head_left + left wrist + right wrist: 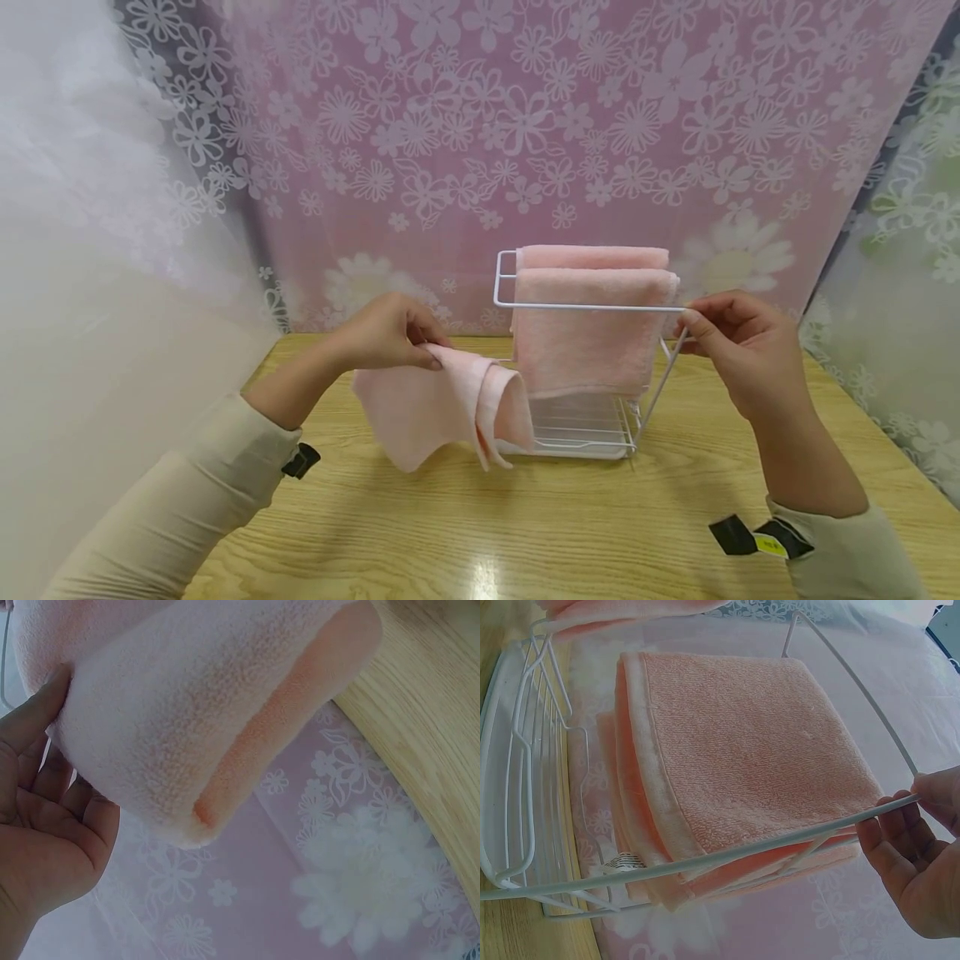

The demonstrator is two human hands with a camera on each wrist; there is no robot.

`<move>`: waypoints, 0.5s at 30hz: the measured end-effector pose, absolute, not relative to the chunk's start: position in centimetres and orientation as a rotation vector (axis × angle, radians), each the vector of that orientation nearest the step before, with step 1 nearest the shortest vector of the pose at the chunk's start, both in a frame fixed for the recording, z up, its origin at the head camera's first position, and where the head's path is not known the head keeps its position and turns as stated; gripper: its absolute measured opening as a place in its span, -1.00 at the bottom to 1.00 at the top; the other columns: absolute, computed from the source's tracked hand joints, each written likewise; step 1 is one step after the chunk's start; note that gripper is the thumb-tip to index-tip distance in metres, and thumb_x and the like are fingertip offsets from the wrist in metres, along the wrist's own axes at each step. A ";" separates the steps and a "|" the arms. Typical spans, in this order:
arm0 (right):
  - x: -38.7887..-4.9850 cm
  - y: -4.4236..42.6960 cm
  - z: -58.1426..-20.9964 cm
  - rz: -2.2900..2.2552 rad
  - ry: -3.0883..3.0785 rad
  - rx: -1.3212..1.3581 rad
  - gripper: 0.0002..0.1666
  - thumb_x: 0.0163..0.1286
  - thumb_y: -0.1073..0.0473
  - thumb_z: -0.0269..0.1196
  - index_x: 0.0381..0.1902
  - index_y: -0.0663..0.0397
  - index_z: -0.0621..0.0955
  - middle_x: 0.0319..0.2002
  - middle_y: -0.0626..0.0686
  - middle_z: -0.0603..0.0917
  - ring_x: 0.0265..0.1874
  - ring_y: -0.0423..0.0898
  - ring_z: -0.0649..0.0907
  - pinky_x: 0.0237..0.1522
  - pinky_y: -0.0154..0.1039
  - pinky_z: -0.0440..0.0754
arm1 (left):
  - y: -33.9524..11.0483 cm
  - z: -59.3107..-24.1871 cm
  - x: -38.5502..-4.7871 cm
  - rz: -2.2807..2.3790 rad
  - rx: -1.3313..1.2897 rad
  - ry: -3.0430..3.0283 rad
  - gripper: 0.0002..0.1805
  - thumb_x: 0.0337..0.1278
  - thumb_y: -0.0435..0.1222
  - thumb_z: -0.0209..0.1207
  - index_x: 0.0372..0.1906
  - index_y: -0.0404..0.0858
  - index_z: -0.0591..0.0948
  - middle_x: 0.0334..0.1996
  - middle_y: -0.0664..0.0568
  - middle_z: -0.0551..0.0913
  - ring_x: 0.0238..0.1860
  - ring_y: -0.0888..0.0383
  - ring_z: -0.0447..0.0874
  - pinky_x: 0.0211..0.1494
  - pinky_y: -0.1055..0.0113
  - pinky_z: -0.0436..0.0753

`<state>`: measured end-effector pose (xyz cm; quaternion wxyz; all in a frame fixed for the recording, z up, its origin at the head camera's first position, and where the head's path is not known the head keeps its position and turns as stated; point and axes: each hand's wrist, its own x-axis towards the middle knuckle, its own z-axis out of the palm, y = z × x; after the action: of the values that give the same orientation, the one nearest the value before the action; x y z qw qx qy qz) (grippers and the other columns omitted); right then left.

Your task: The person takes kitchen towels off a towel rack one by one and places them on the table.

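My left hand pinches the upper edge of a folded pink towel, which hangs down over the left part of a white wire rack. In the left wrist view the thumb lies on the fluffy face of that towel, and its open fold shows. On the right, my right hand pinches the front top corner of the rack between thumb and fingers. Pink towels hang folded over the rack's upper bars, close to the right hand. A small printed label shows on them in the right wrist view.
The rack stands on a white tray on a wood-grain table. Behind it hangs a pink flowered curtain. A pale wall or sheet bounds the left, and a flowered sheet the right.
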<state>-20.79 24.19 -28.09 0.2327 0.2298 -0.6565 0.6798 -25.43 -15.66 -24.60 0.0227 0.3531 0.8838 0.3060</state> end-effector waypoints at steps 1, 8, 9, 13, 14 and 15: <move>-20.8 24.2 -28.1 1.867 -1.804 0.625 -0.86 0.31 0.53 0.20 -0.21 0.60 0.55 -0.37 0.10 0.67 -0.45 -0.09 0.69 -0.35 -0.34 0.69 | -15.8 -24.5 -25.5 0.949 1.083 2.736 -0.82 -0.14 -0.39 0.49 -0.32 -0.19 0.80 -0.36 0.13 0.75 -0.33 0.20 0.67 -0.20 0.28 0.65; -20.8 24.1 -28.1 1.869 -1.798 0.623 -0.87 0.31 0.53 0.20 -0.21 0.60 0.55 -0.38 0.10 0.67 -0.46 -0.11 0.69 -0.36 -0.33 0.69 | -17.0 -24.6 -25.9 0.989 1.121 2.684 -0.80 -0.14 -0.41 0.48 -0.29 -0.22 0.80 -0.37 0.12 0.75 -0.35 0.21 0.69 -0.24 0.31 0.66; -20.8 24.2 -28.2 1.866 -1.799 0.631 -0.87 0.31 0.53 0.20 -0.21 0.61 0.54 -0.38 0.10 0.67 -0.46 -0.12 0.69 -0.36 -0.34 0.69 | -17.2 -24.6 -25.9 0.997 1.124 2.670 -0.80 -0.14 -0.41 0.47 -0.29 -0.22 0.80 -0.37 0.11 0.76 -0.35 0.21 0.70 -0.24 0.31 0.66; -20.9 24.2 -28.3 1.859 -1.796 0.652 -0.85 0.31 0.54 0.20 -0.21 0.64 0.52 -0.38 0.10 0.66 -0.46 -0.13 0.69 -0.35 -0.35 0.68 | -17.9 -24.3 -25.9 1.022 1.088 2.614 -0.78 -0.11 -0.41 0.47 -0.25 -0.23 0.79 -0.34 0.09 0.76 -0.32 0.17 0.71 -0.18 0.27 0.67; -20.9 24.3 -28.3 1.857 -1.796 0.661 -0.85 0.31 0.54 0.19 -0.21 0.65 0.52 -0.38 0.11 0.65 -0.46 -0.13 0.69 -0.35 -0.35 0.68 | -18.1 -24.2 -25.9 1.024 1.076 2.606 -0.78 -0.11 -0.41 0.47 -0.24 -0.24 0.79 -0.33 0.08 0.76 -0.31 0.16 0.71 -0.17 0.27 0.67; -21.0 24.3 -28.3 1.855 -1.795 0.669 -0.84 0.31 0.54 0.19 -0.21 0.66 0.50 -0.38 0.12 0.64 -0.46 -0.13 0.69 -0.35 -0.35 0.68 | -18.2 -24.2 -25.9 1.028 1.065 2.597 -0.77 -0.10 -0.40 0.47 -0.23 -0.24 0.79 -0.32 0.07 0.77 -0.30 0.15 0.71 -0.16 0.26 0.67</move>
<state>-20.98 24.28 -28.27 0.2354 0.2437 -0.6542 0.6762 -25.85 -18.21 -24.15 0.0760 0.3552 0.8663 0.3429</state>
